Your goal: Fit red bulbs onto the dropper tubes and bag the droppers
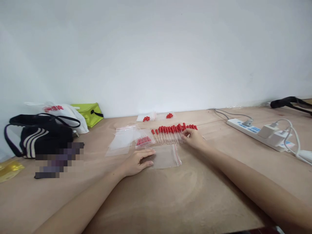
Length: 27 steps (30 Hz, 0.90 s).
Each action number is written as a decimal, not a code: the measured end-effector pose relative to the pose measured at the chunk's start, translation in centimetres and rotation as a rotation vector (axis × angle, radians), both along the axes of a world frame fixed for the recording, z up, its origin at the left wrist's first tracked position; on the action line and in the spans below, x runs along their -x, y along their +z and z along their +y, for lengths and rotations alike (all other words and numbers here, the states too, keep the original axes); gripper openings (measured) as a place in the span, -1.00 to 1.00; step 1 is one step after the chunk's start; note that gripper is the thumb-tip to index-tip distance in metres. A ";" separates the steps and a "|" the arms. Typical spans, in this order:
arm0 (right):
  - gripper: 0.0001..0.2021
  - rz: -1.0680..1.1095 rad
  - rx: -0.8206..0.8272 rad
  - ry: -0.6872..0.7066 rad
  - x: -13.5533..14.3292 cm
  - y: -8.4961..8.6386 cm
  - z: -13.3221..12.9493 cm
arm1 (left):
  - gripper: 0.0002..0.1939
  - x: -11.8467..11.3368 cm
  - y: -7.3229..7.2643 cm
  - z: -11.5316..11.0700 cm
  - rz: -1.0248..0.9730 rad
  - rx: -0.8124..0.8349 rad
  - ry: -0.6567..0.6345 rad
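A row of droppers (170, 129) with red rubber bulbs and clear thin stems lies side by side on the table. At the right part of this row, my right hand (193, 138) is closed in a pinch on a dropper, its fingers hiding part of it. My left hand (138, 162) lies flat with thumb and fingers apart, touching the left end of a clear zip bag (164, 157). That bag lies flat, its red-lined zip edge to the right. Just behind my left hand is another zip bag with several red-bulbed droppers (144, 141) inside.
Flat clear bags (122, 141) are stacked at left. Two bags with red bulbs (146, 119) lie near the wall. A black bag (46, 136), white plastic bag (81, 118) and green box bag (90, 114) stand left. A power strip (253, 130) with plugs and cables lies right.
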State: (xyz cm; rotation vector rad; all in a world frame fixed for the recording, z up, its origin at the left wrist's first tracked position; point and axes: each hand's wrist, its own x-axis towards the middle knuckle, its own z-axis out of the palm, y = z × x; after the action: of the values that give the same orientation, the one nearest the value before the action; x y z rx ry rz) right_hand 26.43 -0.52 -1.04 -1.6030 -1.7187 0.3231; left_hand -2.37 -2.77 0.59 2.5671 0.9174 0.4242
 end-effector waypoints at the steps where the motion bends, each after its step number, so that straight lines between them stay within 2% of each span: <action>1: -0.87 -0.062 -0.022 -0.074 0.1 0.1 0.8 | -0.59 0.0 0.0 0.0 -0.008 0.000 -0.005; 5: -0.74 -0.245 0.079 -0.267 1.3 0.8 2.8 | -0.59 0.2 -0.3 0.1 -0.028 -0.001 -0.017; 8: -0.69 -0.272 0.198 -0.336 2.3 1.1 3.4 | -0.60 0.1 -0.4 0.0 -0.022 -0.008 -0.009; 13: -0.69 -0.268 0.253 -0.336 3.0 1.6 3.6 | -0.62 -0.3 -0.4 -0.2 -0.023 -0.042 0.019; 17: -0.56 -0.235 0.155 -0.289 2.4 2.1 2.9 | -0.64 -0.1 -0.4 -0.2 -0.011 -0.028 0.025; 19: -0.41 -0.120 0.052 -0.198 1.7 2.1 2.0 | -0.63 0.1 -0.2 -0.1 0.004 -0.004 -0.001; 22: -0.25 0.210 -0.005 -0.044 0.8 1.3 -0.1 | -0.60 0.4 0.1 -0.1 0.053 0.026 -0.045; 24: -0.24 0.453 0.019 -0.009 0.5 0.4 -1.5 | -0.59 0.4 0.3 -0.1 0.086 0.032 -0.055; 27: -0.28 0.692 0.023 -0.004 0.8 -0.8 -3.1 | -0.59 0.2 0.4 0.0 0.103 0.019 -0.058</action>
State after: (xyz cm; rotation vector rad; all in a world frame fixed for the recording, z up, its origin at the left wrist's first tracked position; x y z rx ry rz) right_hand 25.59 -3.64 -1.86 -1.2937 -1.1764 0.7922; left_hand -2.58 -2.78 1.00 2.6118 0.8744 0.2670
